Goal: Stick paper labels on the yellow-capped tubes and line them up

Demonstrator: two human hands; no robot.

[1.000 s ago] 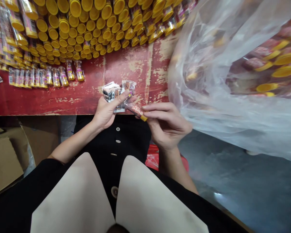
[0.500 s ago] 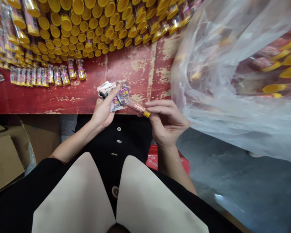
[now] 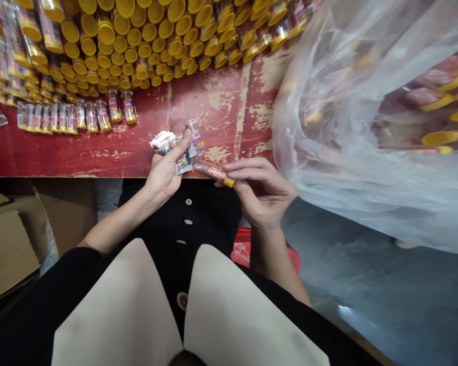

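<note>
My left hand [image 3: 163,172] holds a bunch of small printed packets [image 3: 165,142] over the front edge of the red table [image 3: 137,152], its thumb pressed on top. One purple-and-white packet [image 3: 195,138] stands out beyond the thumb tip. In my right hand [image 3: 265,192], the fingertips pinch the yellow-capped end of a clear tube [image 3: 213,173] with a red and white print. The tube slants up to the left, and its far end is close to the packets; whether they touch I cannot tell.
Stacked yellow-capped tubes [image 3: 148,33] cover the back of the table, with a row of tubes [image 3: 63,118] in front at the left. A big translucent bag [image 3: 328,152] of tubes is at the right. Cardboard boxes [image 3: 11,249] stand lower left, a red stool [image 3: 242,249] below.
The single packet by my left thumb now stands more apart from the bunch. The tube has shifted slightly left and down at its capped end. The view has moved a little.
</note>
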